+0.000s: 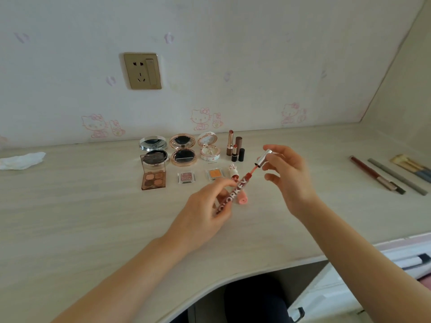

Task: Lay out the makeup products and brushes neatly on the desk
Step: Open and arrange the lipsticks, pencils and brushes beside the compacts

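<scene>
Holding a slim dark-red lip gloss tube (233,194) with white lettering, the left hand (205,213) pinches its lower body between thumb and fingers, tube tilted up toward the right. Right hand (286,173) has its grip pinched on the silver cap (264,157), pulled clear of the tube; the pink applicator wand (253,170) hangs from the cap, its tip just above the tube mouth.

Pale wood-grain table (93,217) below. Back row, left to right: open silver round compact (154,150), open rose-gold round compact (183,149), open white floral round compact (209,146), then a cluster of upright brown and black lipsticks (235,148). Front row: brown four-pan eyeshadow palette (153,174) with lid raised, small clear square pink glitter shadow (185,177), small clear square orange shadow (215,173). A pink tube (242,198) lies partly hidden behind the gloss.

Far right, well apart: dark-red pencil (373,174), grey pencil (396,177), brushes (412,167) at frame edge. Far left: crumpled white tissue (22,160).
</scene>
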Motion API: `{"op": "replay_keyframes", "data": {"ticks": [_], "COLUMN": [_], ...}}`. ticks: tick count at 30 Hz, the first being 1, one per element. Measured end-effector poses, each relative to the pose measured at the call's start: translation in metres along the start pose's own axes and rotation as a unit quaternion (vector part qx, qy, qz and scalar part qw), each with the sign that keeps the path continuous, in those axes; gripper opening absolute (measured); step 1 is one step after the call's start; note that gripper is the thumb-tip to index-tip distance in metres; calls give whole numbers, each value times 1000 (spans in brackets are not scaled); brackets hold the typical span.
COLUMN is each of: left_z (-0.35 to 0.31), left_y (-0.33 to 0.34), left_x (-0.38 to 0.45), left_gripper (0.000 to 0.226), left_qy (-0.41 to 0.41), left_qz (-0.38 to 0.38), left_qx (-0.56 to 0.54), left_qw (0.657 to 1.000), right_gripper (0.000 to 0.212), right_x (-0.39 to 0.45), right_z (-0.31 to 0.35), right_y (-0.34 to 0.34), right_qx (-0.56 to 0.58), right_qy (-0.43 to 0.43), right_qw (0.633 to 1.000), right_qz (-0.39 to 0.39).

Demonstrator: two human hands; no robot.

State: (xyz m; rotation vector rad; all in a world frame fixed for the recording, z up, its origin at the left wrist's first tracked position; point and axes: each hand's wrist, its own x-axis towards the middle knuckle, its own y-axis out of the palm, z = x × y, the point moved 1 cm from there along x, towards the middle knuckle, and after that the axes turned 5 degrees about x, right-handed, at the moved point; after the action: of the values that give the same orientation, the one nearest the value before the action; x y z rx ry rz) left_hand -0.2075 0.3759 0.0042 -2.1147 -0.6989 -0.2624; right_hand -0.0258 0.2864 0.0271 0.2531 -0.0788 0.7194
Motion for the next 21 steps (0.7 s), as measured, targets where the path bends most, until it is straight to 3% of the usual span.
{"op": "replay_keyframes", "data": {"ticks": [5,12,21], "left_z": [-14,-4,5], "left_y": [40,70,65], "left_x": [27,38,38], "left_gripper": [24,52,55], "left_qy": [62,105,136], "left_qz": [21,73,18], "left_qx": [68,192,253], "left_qw": [996,973,958], "right_gripper": [17,17,14], "right_x": [27,54,76], "right_z": [5,5,-20], "right_y": [-21,-37,-7], "right_qx": [-56,-155,-240], "right_qy": [41,35,45], "right_qw": [997,987,969], "right_qz": [-27,-25,35]}}
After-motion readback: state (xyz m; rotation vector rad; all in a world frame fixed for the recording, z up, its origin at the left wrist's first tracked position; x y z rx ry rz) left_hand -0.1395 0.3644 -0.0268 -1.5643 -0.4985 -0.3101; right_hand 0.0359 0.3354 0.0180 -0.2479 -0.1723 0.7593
